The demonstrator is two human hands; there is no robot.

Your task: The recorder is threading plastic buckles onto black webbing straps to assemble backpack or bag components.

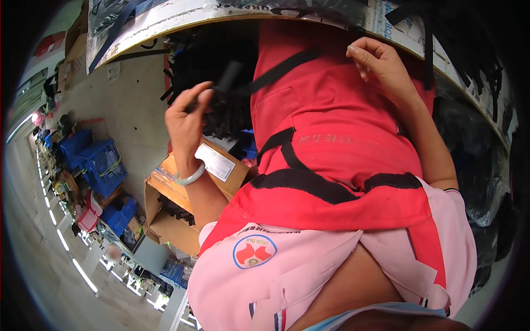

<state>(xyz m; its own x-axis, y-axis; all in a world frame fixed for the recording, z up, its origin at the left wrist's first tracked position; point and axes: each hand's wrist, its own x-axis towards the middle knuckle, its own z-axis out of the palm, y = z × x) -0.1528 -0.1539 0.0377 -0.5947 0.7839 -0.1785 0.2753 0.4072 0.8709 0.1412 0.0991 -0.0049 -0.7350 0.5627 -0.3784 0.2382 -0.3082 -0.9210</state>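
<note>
My left hand [187, 113], with a pale bangle at the wrist, is raised at the left with thumb and fingers pinched together. A black webbing strap [284, 69] runs from these fingers across the red apron [331, 105], and its far end lies free of my right hand. Beside the left fingertips a short dark piece is smeared by motion. Over the right side of the apron, below the table edge, my right hand [381, 63] has its fingers curled in toward the thumb, and nothing shows in them.
The table [215, 14] curves across the top, with plastic-wrapped goods and black straps on it. Dark straps [221, 118] are heaped beyond my left hand. An open cardboard box [176, 220] stands by my left elbow. Blue crates [102, 165] sit farther left.
</note>
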